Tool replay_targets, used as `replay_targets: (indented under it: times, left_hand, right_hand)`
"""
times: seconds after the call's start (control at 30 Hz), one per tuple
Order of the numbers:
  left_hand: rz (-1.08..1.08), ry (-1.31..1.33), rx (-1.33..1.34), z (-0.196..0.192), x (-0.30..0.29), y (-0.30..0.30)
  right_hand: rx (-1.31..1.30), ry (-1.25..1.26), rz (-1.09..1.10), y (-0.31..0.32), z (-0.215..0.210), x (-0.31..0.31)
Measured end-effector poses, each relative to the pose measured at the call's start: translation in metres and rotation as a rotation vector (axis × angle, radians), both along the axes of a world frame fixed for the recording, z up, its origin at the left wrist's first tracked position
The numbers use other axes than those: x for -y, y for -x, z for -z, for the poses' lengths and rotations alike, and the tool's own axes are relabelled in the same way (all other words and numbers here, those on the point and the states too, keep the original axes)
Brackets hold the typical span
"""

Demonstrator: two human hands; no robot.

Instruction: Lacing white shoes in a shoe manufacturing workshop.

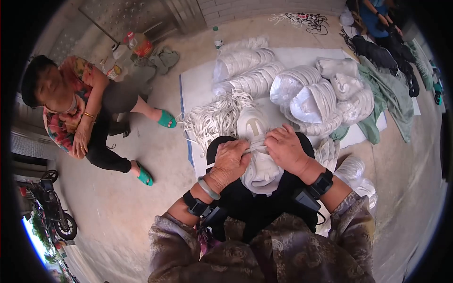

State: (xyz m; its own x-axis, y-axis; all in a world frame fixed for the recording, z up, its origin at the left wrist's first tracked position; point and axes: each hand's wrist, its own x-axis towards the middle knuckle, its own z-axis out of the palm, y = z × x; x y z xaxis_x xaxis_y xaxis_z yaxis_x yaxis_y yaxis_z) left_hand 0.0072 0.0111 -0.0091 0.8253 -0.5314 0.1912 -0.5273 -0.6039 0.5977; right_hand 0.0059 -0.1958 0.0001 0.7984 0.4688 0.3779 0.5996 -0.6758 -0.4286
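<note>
A white shoe upper [263, 175] rests on my lap, its toe pointing away from me and its opening toward me. A white shoelace [257, 143] runs across its front between my hands. My left hand [231, 158] is closed on the lace at the upper's left side, a loose end trailing to the left. On the other side my right hand [286, 148] has its fingers bent over the lace and the upper's edge. The exact fingertip grip is partly hidden. Just beyond my left hand lies a heap of loose white shoelaces [212, 118].
Nested stacks of white shoe uppers [311, 101] lie on a white sheet [193, 85], beside green cloth [391, 101]. More uppers [354, 172] are at my right. A person [71, 108] in green slippers sits at left; another person [377, 19] is at far right. A bottle [217, 37] stands behind.
</note>
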Motion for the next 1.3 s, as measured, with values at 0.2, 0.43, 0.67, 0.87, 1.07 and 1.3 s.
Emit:
replay_targets:
  times: [0.2,0.43,0.67,0.87,1.07,1.3]
  left_hand:
    - [-0.072,0.009,-0.124,-0.006,0.003,0.003]
    - [-0.156,0.001,-0.105,-0.012,0.012,0.007]
    - [-0.021,0.167,-0.221,-0.016,0.004,0.013]
    - [-0.016,0.280,-0.864,-0.069,-0.051,0.033]
    - [-0.121,0.411,-1.134,-0.067,-0.073,0.057]
    - [-0.074,0.448,-1.222,-0.051,-0.068,0.053]
  right_hand:
    - [0.132,0.391,-0.049,0.002,-0.014,0.002]
    - [0.128,0.481,0.150,0.003,-0.009,0.020]
    - [-0.089,-0.437,0.321,0.030,0.004,0.001]
    - [-0.315,-0.874,0.496,0.023,0.034,0.006]
    - [-0.353,-0.789,0.446,0.024,0.028,-0.014]
    - [-0.400,-0.712,0.326,0.011,0.026,0.006]
